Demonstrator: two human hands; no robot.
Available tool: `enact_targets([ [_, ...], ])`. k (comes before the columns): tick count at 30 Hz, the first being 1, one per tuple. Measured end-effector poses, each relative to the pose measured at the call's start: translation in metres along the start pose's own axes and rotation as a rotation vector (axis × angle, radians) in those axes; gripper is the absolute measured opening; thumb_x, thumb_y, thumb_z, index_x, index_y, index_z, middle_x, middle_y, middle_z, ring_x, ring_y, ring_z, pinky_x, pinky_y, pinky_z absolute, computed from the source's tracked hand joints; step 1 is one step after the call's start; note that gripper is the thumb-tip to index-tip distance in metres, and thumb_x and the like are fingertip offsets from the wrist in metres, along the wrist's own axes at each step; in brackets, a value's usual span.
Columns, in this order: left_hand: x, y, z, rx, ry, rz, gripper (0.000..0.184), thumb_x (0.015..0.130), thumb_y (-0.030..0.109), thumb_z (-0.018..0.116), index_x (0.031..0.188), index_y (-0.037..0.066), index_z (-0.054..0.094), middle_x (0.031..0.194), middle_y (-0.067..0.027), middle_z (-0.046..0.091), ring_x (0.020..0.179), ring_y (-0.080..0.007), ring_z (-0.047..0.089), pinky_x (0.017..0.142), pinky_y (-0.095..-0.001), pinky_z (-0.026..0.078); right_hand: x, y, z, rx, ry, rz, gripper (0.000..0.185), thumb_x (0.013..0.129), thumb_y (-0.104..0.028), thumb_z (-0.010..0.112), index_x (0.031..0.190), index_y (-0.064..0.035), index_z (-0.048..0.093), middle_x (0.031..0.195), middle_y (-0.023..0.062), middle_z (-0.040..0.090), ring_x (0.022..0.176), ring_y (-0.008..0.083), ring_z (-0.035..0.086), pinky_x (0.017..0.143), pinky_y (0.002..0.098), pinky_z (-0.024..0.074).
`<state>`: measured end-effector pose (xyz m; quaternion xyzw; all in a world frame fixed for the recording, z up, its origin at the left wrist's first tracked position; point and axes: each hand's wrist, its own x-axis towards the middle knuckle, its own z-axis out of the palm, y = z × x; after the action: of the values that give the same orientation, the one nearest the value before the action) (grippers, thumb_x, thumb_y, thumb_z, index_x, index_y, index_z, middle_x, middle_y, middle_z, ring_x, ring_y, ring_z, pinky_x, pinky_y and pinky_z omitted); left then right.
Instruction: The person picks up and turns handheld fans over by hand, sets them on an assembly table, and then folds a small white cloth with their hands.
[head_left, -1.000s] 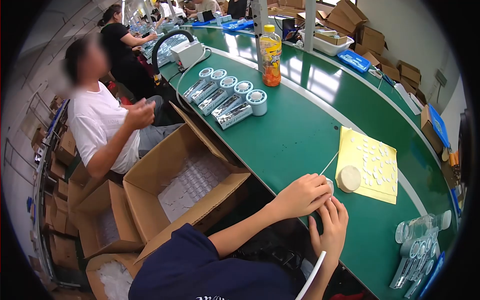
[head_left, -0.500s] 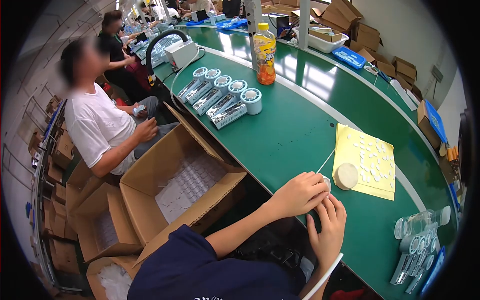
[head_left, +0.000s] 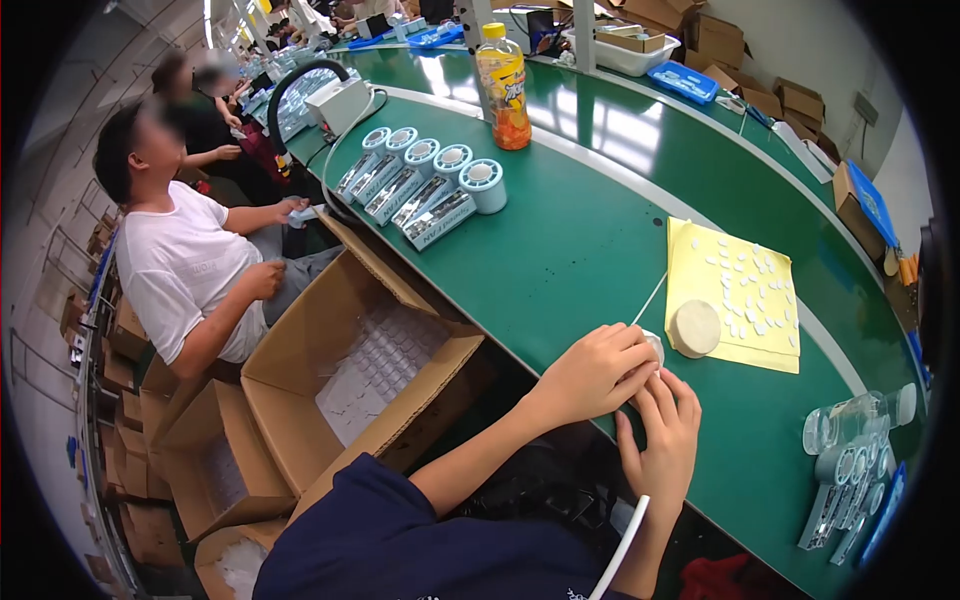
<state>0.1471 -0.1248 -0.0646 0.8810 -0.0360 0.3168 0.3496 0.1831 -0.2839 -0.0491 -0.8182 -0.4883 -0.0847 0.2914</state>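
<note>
My left hand [head_left: 597,372] is closed on a small white round piece [head_left: 654,348] at the green table's edge, its fingers covering much of it. My right hand [head_left: 662,435] has its bent fingertips pressed to the near side of the same piece, with the thumb lower down. From the piece a thin pale stick [head_left: 651,298] points away across the table. A round beige disc [head_left: 695,329] sits just right of the piece, on the corner of a yellow sheet [head_left: 683,262] dotted with several small white bits.
Light-blue fans [head_left: 482,178] lie in a row by an orange drink bottle [head_left: 504,88]. Open cardboard boxes [head_left: 290,422] stand at the left, beside a seated person in a white shirt [head_left: 185,262]. More fans [head_left: 846,482] and a clear jar [head_left: 850,420] are at the right.
The view has shifted slightly, while both my hands keep nearly the same pose on the white piece. The seated person's arms and head have moved.
</note>
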Motion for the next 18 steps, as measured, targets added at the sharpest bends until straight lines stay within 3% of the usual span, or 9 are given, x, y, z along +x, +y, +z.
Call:
enact_targets([
  [18, -0.0019, -0.0014, 0.0004, 0.014, 0.004, 0.023, 0.008, 0.087, 0.013, 0.062, 0.085, 0.005, 0.062, 0.084, -0.0073, 0.057, 0.078, -0.0255, 0.057, 0.071, -0.0357, 0.045, -0.0002, 0.001, -0.0007, 0.01, -0.004, -0.002, 0.038, 0.078, -0.012, 0.07, 0.113, -0.0002, 0.062, 0.123, 0.0106, 0.059, 0.121, 0.0314, 0.048, 0.104, 0.0497, 0.0353],
])
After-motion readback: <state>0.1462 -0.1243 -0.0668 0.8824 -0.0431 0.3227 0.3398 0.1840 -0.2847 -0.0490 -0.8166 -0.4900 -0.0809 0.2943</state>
